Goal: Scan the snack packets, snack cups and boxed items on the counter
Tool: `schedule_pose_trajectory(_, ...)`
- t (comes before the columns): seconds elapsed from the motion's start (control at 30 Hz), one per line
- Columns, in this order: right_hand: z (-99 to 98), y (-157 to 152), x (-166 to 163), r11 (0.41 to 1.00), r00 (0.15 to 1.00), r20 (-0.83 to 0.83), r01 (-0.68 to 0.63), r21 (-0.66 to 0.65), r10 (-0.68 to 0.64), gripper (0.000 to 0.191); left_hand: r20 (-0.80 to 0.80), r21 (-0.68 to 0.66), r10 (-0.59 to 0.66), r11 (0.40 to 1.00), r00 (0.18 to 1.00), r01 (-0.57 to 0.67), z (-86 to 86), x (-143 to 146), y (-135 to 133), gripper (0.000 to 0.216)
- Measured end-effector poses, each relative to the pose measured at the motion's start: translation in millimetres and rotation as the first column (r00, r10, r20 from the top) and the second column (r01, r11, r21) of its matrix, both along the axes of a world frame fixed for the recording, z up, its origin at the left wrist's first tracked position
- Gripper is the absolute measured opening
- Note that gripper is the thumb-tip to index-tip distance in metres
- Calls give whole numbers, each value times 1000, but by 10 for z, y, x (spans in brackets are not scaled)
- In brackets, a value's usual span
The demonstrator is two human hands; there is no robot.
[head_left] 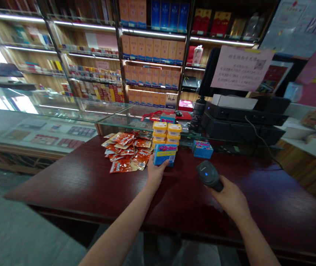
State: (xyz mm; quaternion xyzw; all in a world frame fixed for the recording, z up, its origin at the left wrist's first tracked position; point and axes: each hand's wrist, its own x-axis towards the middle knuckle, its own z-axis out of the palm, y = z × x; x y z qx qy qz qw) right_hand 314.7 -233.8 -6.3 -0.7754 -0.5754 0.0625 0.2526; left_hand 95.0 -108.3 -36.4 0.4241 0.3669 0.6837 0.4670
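In my left hand [157, 170] is a small blue box [164, 154] with pink lettering, held up with its printed face and barcode toward me. Just behind it rise two stacks of yellow-lidded tubs [167, 132]. Orange and silver snack packets [127, 149] lie heaped to the left of that hand. My right hand [231, 197] grips a black barcode scanner [207, 174] by its handle, its head pointing up and left with a blue light showing. Beyond the scanner, several more blue boxes [202, 148] sit stacked on the table.
A dark red wooden table [91, 184] spans the front. Glass display counters [47, 125] stand behind and left. At the right are a monitor with a paper notice [242, 68], a black cash drawer [243, 127] and a hanging cable [263, 142]. Shelves of boxed goods [152, 50] line the back wall.
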Motion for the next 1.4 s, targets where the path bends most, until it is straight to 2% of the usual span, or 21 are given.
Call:
schedule_pose_trajectory(0.07, -22, -2, 13, 994, 975, 208, 93, -54, -80, 27, -98, 73, 81, 995, 992, -74, 93, -29, 45, 43)
schedule_pose_trajectory(0.17, -117, -13, 9, 995, 930, 356, 96, -8, -87, 21, -219, 198, 231, 962, 948, -188, 273, -100, 156, 31)
schedule_pose_trajectory(0.27, -252, -3, 13, 996, 909, 409, 80, 29, -85, 24, -380, 427, 458, 858, 804, -287, 443, -231, 282, 16)
schedule_pose_trajectory(0.33, -319, 7, 19, 997, 903, 421, 73, 37, -81, 26, -509, 600, 574, 771, 642, -213, 494, -345, 348, 15)
schedule_pose_trajectory(0.4, -355, 10, 23, 996, 900, 427, 74, 42, -85, 24, -616, 690, 626, 721, 478, -55, 466, -449, 395, 25)
schedule_pose_trajectory(0.47, -367, 5, 26, 996, 900, 427, 78, 44, -89, 23, -680, 703, 644, 708, 350, 62, 372, -513, 423, 31)
schedule_pose_trajectory(0.57, -369, -15, 31, 997, 908, 411, 68, 42, -80, 24, -725, 679, 637, 725, 261, 116, 197, -522, 424, 32)
schedule_pose_trajectory(0.67, -366, -45, 34, 996, 912, 400, 74, 48, -87, 25, -766, 636, 595, 757, 242, 151, 94, -483, 375, 34)
schedule_pose_trajectory(0.73, -361, -63, 30, 995, 915, 391, 85, 52, -98, 24, -786, 609, 561, 775, 258, 170, 75, -463, 330, 34)
schedule_pose_trajectory(0.93, -348, -74, 3, 989, 913, 382, 146, 30, -146, 23, -749, 598, 526, 798, 402, 71, 40, -456, 321, 20)
schedule_pose_trajectory(1.1, -364, -74, 5, 989, 907, 396, 139, 41, -144, 23, -714, 593, 511, 804, 479, 26, -27, -462, 409, 16)
schedule_pose_trajectory(1.4, -367, -74, -6, 988, 911, 382, 149, 43, -154, 24, -691, 611, 543, 791, 477, -17, -63, -416, 438, 15)
